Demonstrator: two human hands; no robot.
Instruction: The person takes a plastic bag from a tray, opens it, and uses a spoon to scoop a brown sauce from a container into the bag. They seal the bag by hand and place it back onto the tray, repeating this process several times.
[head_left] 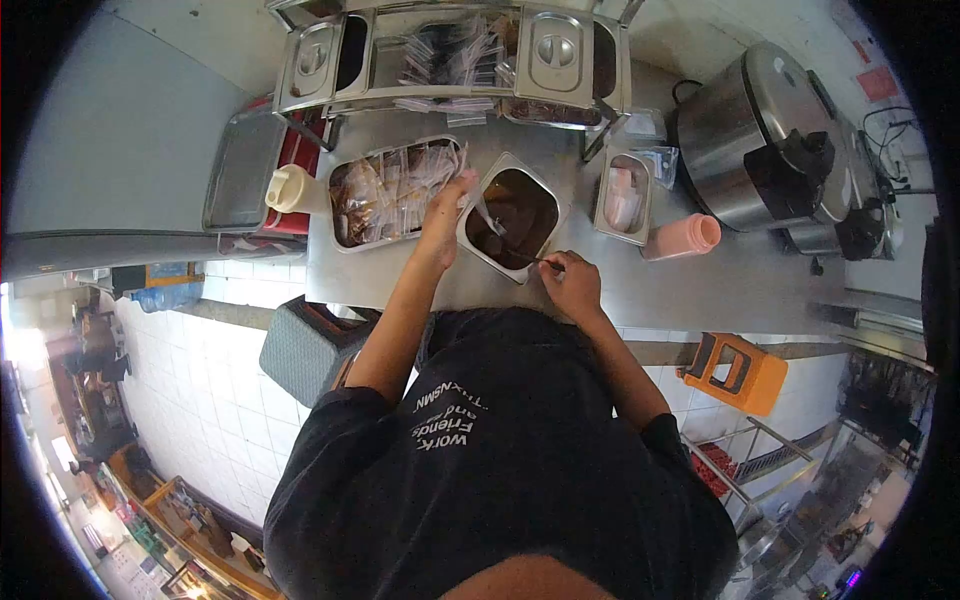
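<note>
A deep steel pan of dark brown sauce sits on the steel counter in front of me. At its left rim, my left hand is closed on a small clear plastic bag that hangs over the sauce. My right hand grips the thin handle of a spoon at the pan's near rim. The spoon's far end is low over or in the sauce and hard to make out. Left of the pan, a wider steel tray holds many filled sachets, close beside my left hand.
A cream bottle lies at the left, a pink bottle at the right beside a small steel pan. Large steel cookers stand at the right. A raised rack with lidded pans spans the back. An orange stool is below.
</note>
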